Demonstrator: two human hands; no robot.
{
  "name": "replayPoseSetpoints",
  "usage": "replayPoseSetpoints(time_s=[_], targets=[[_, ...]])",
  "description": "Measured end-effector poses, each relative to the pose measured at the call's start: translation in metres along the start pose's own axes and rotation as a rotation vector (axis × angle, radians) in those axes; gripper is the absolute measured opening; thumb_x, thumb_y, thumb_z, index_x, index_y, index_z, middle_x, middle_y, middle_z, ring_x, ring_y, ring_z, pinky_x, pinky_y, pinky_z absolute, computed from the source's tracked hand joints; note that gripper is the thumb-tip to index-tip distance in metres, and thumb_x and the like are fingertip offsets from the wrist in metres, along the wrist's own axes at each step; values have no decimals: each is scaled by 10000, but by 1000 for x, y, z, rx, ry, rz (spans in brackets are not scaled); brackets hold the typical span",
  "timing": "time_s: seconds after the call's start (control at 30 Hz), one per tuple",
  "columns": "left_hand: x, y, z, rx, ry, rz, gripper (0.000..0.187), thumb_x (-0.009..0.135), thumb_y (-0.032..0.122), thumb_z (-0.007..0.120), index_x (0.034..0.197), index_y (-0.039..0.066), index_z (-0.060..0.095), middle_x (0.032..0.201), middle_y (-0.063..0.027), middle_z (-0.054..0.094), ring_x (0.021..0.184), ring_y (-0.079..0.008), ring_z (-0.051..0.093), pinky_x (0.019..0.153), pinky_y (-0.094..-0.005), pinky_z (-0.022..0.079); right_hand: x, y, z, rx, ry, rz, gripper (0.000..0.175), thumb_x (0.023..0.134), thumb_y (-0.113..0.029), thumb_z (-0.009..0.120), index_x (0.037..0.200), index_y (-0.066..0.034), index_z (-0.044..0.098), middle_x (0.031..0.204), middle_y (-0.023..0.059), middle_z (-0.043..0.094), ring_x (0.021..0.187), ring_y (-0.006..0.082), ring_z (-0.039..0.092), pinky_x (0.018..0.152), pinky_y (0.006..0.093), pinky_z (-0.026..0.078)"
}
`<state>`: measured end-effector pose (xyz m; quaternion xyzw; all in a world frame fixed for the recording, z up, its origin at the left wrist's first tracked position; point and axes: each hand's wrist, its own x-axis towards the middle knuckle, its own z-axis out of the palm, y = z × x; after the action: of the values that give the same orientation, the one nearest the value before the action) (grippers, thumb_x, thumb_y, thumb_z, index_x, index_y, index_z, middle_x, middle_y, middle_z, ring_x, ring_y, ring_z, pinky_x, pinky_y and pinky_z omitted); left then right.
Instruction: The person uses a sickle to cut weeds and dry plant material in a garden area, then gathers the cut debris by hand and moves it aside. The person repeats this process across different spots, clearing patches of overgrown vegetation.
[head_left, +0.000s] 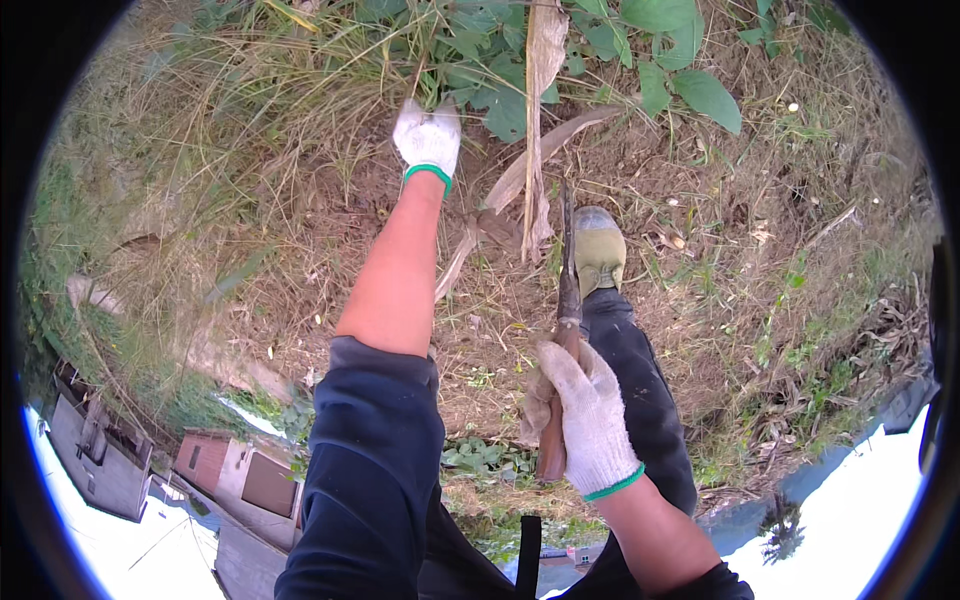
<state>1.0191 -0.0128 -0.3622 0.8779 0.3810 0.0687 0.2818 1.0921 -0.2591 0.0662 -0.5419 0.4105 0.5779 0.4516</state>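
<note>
My right hand (585, 405), in a white knit glove with a green cuff, is wrapped around the wooden handle (553, 442) of a hand tool, probably a sickle. Its dark metal blade (568, 240) points away from me and is seen nearly edge-on, so its shape is unclear. Farther out, my left hand (429, 139) wears a matching glove and is closed around thin stems (421, 71) at the edge of a leafy, grassy clump. The fingertips are hidden behind the glove's back. Broad green leaves (504, 112) hang just right of that hand.
A dry corn leaf (544, 112) hangs down between the hands, and another dry leaf (517, 176) crosses behind it. My shoe (600, 247) stands beside the blade. Tall grass (247, 150) covers the left side; dry litter lies over the soil (480, 330). Buildings (247, 480) show behind.
</note>
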Motion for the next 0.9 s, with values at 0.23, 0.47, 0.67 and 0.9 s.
replayPoseSetpoints(time_s=[0.23, 0.47, 0.67, 0.9], targets=[[12, 56, -48, -1160, -116, -562, 263, 1058, 262, 500, 1143, 46, 624, 1040, -102, 697, 940, -221, 610, 863, -331, 480, 8, 19, 8, -103, 88, 15, 231, 1019, -263, 662, 1124, -76, 576, 739, -2, 518, 550, 122, 534, 479, 288, 458], [29, 106, -114, -252, -491, -582, 964, 896, 582, 661, 1504, -119, 400, 1504, -306, 503, 1401, -382, 515, 1169, -395, 424, 15, 39, 31, -117, 93, -9, 200, 1031, -243, 640, 979, -77, 543, 690, 9, 527, 520, 127, 534, 487, 303, 481], [30, 111, -117, -195, -612, -422, 598, 888, 504, 694, 1277, 50, 686, 1255, -225, 698, 1204, -387, 648, 1041, -465, 519, 17, 52, 47, -135, 65, 6, 194, 1026, -241, 632, 1002, -78, 529, 726, 17, 523, 519, 136, 527, 477, 331, 507], [40, 101, -139, -261, -737, -360, 717, 758, 528, 776, 1131, -80, 708, 1103, -295, 719, 1056, -400, 696, 947, -447, 538, 28, 67, 51, -144, 105, 3, 306, 1019, -258, 650, 1229, -52, 569, 756, 4, 529, 541, 127, 523, 456, 317, 479]])
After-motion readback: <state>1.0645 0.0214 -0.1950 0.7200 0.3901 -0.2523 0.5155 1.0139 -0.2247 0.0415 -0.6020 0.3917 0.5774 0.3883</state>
